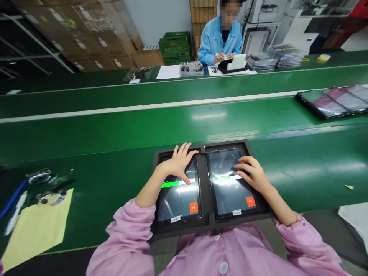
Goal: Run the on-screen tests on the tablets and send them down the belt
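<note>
On the green bench (100, 184): screens lit, bars part-filled

Inside the dark tray (204, 176), the left tablet (179, 203) and right tablet (232, 199) are lying side by side, each showing an orange Fail box (193, 207); progress appears incomplete. The left hand (180, 161) is spreading its fingers wide, the right hand (253, 174) is half-curling; neither is gripping anything. Fingertip contact is remaining unclear.

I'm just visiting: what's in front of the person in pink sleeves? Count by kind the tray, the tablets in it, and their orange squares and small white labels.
Black rectangular two-slot tray: 1
Flat dark-screened rectangular tablets: 2
Orange on-screen squares: 2
Small white rectangular labels: 2
Total: 7
</note>
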{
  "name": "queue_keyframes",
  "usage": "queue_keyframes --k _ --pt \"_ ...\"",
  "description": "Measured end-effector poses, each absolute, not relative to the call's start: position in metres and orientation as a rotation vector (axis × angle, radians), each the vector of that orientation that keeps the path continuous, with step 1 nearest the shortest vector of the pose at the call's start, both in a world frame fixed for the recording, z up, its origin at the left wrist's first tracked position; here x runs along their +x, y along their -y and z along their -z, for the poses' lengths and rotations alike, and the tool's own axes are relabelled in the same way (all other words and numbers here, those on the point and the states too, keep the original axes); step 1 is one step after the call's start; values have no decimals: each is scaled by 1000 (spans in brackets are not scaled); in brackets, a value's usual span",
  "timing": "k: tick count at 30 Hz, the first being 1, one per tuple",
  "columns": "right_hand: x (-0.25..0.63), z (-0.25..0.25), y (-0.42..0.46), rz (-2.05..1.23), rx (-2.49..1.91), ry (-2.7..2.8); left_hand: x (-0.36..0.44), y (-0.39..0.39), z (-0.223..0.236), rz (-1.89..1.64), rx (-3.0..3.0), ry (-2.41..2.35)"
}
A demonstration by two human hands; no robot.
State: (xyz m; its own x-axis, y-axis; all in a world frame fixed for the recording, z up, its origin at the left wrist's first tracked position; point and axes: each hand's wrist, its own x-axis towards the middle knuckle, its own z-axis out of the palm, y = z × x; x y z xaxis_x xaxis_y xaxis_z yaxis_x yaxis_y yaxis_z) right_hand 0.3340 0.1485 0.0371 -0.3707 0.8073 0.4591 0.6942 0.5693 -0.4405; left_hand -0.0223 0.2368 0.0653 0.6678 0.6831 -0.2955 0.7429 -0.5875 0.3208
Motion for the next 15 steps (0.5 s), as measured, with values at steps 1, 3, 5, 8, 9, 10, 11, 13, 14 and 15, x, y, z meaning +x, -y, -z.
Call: queue_keyframes --k 1,3,5,8,9,10,11,13,14,15 --pt "334 -40 -148 -246 -1140 2184 -23 -236 -64 171 2460 -1122" --pt "335 -43 -148 -222 -1073 2171 -22 -236 -63 88 2422 -1128" --pt "335 -44 -147 -204 -1017 2161 -21 -236 -64 -6 2369 -1171" --pt "334 -44 -147 -185 -982 2255 -15 -234 -66 -81 2332 -1321" --pt "334 -44 -147 -172 -988 2277 -12 -233 -66 -84 2342 -1371" --pt "334 -44 -146 -159 -1001 2272 -8 -231 -65 -80 2364 -1412" --pt "335 -43 -146 -145 -1024 2227 -5 -229 -64 -73 2392 -1446" --pt "337 -41 -146 -141 -1102 2067 2 -225 -62 -53 2445 -1494" --pt "339 -40 -146 -145 -1166 1970 5 -224 -62 -40 2459 -1518" --pt "340 -38 -147 -142 -1245 1880 8 -222 -61 -24 2466 -1542"
